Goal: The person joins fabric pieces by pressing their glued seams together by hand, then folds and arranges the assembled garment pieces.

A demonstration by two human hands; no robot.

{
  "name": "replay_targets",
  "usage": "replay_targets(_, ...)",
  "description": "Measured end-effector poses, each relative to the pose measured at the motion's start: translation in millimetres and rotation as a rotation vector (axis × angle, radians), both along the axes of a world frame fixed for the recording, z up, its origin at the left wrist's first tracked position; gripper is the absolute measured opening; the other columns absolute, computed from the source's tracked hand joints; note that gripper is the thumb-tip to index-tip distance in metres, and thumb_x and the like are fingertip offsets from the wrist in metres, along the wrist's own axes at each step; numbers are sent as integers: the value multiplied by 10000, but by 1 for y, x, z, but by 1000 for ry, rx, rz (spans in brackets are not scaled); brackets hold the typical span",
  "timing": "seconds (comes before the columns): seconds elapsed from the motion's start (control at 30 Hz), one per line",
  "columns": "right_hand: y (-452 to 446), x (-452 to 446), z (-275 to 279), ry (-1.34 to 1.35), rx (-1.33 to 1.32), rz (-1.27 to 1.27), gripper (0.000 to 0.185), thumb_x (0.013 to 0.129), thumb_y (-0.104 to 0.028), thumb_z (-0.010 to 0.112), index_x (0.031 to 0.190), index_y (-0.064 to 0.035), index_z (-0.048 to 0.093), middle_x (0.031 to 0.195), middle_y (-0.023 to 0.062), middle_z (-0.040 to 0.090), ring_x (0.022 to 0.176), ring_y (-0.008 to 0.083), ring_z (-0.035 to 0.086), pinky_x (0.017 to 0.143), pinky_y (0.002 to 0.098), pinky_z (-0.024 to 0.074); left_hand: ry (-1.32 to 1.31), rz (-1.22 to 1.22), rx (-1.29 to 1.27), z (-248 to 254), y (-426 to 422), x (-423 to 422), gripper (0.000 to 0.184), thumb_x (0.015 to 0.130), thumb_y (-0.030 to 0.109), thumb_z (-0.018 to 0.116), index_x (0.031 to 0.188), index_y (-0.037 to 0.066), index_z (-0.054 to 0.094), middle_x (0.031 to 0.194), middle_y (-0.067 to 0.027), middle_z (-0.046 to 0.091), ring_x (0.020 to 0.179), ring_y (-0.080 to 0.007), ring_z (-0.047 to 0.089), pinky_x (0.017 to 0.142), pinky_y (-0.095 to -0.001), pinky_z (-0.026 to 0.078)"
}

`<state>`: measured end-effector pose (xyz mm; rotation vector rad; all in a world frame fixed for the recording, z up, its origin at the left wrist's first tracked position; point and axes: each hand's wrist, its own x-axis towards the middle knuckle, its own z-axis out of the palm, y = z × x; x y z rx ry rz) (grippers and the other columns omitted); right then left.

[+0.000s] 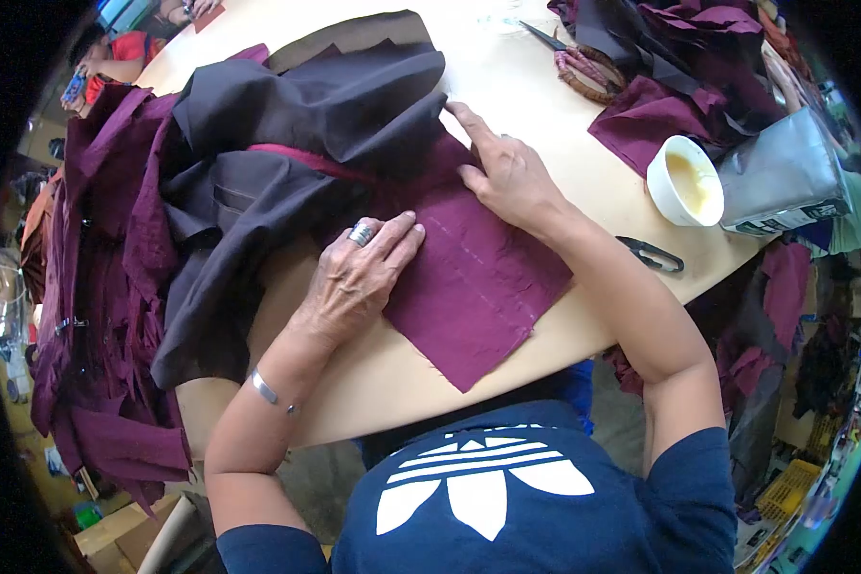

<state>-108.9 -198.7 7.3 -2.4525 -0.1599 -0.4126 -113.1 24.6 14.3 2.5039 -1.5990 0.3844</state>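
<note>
A maroon fabric panel (483,287) with faint pale marked lines lies on the table, one corner pointing towards my body. My left hand (359,268), with a ring on one finger, rests on the panel's left side, fingers extended. My right hand (507,172) lies at the panel's upper right, index finger stretched to the edge of the dark fabric (297,105) and thumb apart. That dark fabric is bunched over the panel's far part, and a bright maroon strip (306,158) shows between its folds. What lies beneath the folds is hidden.
Scissors (579,67) with wrapped handles lie at the back. On the right are a white bowl (684,182) of yellowish paste, a metal tin (784,172) and small black thread snips (652,254). Maroon cloth (115,287) hangs over the left edge. Another person (129,57) sits at far left.
</note>
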Motion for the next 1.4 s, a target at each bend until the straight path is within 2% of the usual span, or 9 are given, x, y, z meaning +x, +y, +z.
replay_targets(0.37,9,21,-10,-89,91,-30,747,673,65,487,1375,-111,300,744,217,591,722,391,588,741,456,436,-33,125,-12,-1,-3,8,358,730,-7,499,1082,-6,565,1115,-115,525,828,-233,595,688,-289,521)
replay_targets(0.43,10,23,-16,-161,170,-24,753,681,86,481,1374,-145,298,638,199,544,638,400,574,677,466,439,-50,108,-38,-4,-1,7,352,731,-10,499,1074,4,572,1102,-107,531,815,-235,602,672,-291,526)
replay_targets(0.67,8,16,-9,-225,176,-58,630,693,87,528,1282,-85,389,824,161,573,744,339,570,712,434,440,-10,26,-35,8,0,9,349,727,-10,514,1054,81,597,1045,-68,567,833,-236,613,681,-313,524)
replay_targets(0.77,11,-3,9,-577,108,113,435,705,70,584,1113,-37,476,892,112,560,777,280,561,712,364,454,130,-7,-195,11,2,18,332,736,-33,505,1041,68,587,980,-98,584,793,-258,605,697,-351,507)
replay_targets(0.9,30,-23,-1,-355,168,455,409,728,122,531,1106,-25,477,967,140,575,809,274,581,740,356,475,572,270,-341,14,3,32,277,785,-63,437,1039,-16,536,943,-167,598,785,-305,608,707,-364,487)
replay_targets(0.93,32,-24,-8,-315,183,476,438,732,128,525,1138,-25,469,993,148,575,815,269,585,747,355,480,617,261,-500,14,1,33,310,825,-39,422,1122,-26,510,952,-197,604,749,-266,633,684,-338,499)
replay_targets(1.1,37,-28,-6,-270,351,440,624,746,154,497,1321,-50,364,1135,176,542,833,241,597,795,327,494,1113,458,-427,37,-9,46,514,882,1,402,1380,40,284,1128,-256,552,634,-187,643,582,-287,526)
replay_targets(1.23,36,-33,-3,-149,518,332,663,753,160,494,1359,-52,328,1193,170,516,858,229,595,827,313,492,1219,451,-592,35,-8,51,601,903,21,389,1438,95,123,1370,-282,334,619,-180,648,533,-256,522)
replay_targets(1.4,36,-27,-7,-265,187,451,588,764,141,473,1326,9,359,1167,178,530,908,266,571,843,323,471,1013,503,-462,32,-6,56,582,890,11,459,1414,111,229,1329,-220,426,689,-191,650,567,-240,509)
